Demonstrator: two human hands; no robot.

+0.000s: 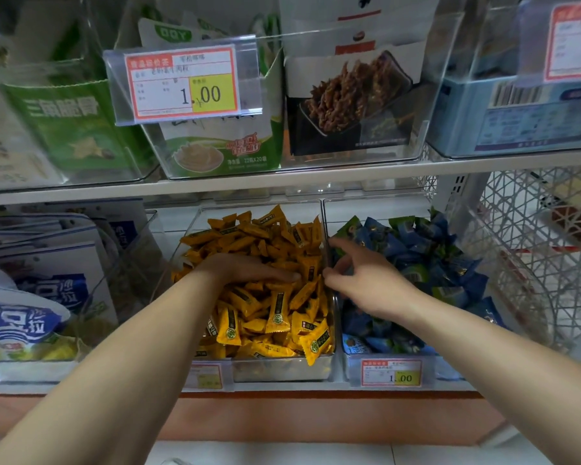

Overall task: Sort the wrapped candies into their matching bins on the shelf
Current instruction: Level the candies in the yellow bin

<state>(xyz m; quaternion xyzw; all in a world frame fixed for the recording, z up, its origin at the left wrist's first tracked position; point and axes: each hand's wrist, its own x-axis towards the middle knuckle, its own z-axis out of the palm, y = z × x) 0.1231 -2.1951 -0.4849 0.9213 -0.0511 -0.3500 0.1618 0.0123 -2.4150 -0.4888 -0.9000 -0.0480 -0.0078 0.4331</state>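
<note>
L hand (249, 270) flat on yellow candies (275, 313), fingers straight; R hand (366, 280) grip unclear. Prob. light, slick: pinch crimped ends.

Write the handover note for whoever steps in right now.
Left hand: flat, palm down on the yellow candies in the middle bin.
Right hand: over the blue candies in the right bin, index finger toward the wall between bins; grip cannot be told.
Done: no yellow shows among blue, nor blue among yellow.
Left: check under both hands and deeper down.
</note>
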